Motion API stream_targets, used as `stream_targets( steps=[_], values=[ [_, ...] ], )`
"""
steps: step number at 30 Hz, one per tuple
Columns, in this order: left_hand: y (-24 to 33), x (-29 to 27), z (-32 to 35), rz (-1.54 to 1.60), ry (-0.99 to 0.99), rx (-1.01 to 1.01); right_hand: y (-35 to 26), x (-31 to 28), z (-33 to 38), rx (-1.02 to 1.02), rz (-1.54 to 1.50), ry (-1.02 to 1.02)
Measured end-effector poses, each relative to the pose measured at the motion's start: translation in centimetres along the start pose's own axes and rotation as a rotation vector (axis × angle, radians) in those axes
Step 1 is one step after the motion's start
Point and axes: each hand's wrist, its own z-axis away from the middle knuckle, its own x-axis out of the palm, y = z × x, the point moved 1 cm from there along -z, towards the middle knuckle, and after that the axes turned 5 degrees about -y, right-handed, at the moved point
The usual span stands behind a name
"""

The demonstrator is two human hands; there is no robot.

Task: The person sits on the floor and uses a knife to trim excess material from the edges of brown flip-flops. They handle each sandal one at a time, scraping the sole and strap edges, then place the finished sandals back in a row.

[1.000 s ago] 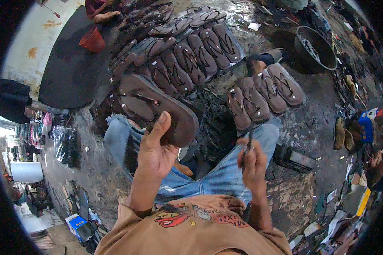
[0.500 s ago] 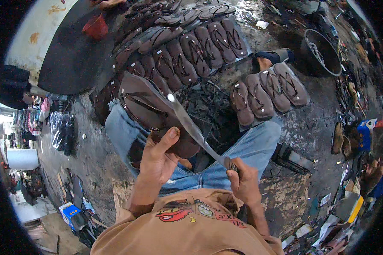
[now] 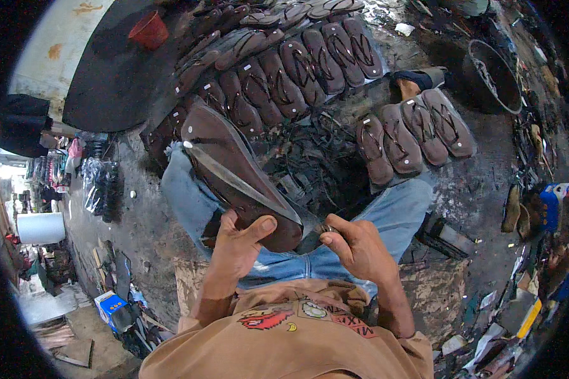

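Left hand (image 3: pixel 237 243) is clenched on the heel end of a large dark brown rubber sandal sole (image 3: pixel 234 170), thumb on top, fingers under; the sole tilts up and away from the hand toward upper left, over the person's blue-jeans left knee (image 3: pixel 186 199). Right hand (image 3: pixel 357 246) is closed around the handle of a long thin metal knife blade (image 3: pixel 234 180); the blade runs from that hand up-left along the sole's right edge, touching it, its tip near the sole's far end. Both hands sit close together just above the person's lap, the sole's heel between them. Past the sole, a heap of black rubber strap scraps (image 3: pixel 310 164) lies on the ground between the knees. Beyond it, a long row of finished dark brown flip-flops (image 3: pixel 284 69) lies side by side, several with small white round stickers on the footbed. To the right, a separate set of four brown flip-flops (image 3: pixel 414 136), also with small white dots. A black round tub (image 3: pixel 490 76) stands at upper right, well apart. A red plastic cup (image 3: pixel 148 28) sits on a dark sheet at upper left. A blue and white box (image 3: pixel 110 306) lies at lower left on the floor. Open room only on the grey concrete floor (image 3: pixel 139 234) left of the knee; right side crowded with clutter.
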Motion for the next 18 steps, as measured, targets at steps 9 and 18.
stream_targets(
  steps=[9,18],
  values=[
    [0.4,0.3,0.3,-0.025,-0.005,0.020,0.3,1.2,-2.2,-0.158,-0.044,0.108],
    [0.5,0.6,0.7,-0.062,-0.080,0.021,-1.1,2.4,-4.3,-0.276,0.053,0.332]
  ],
)
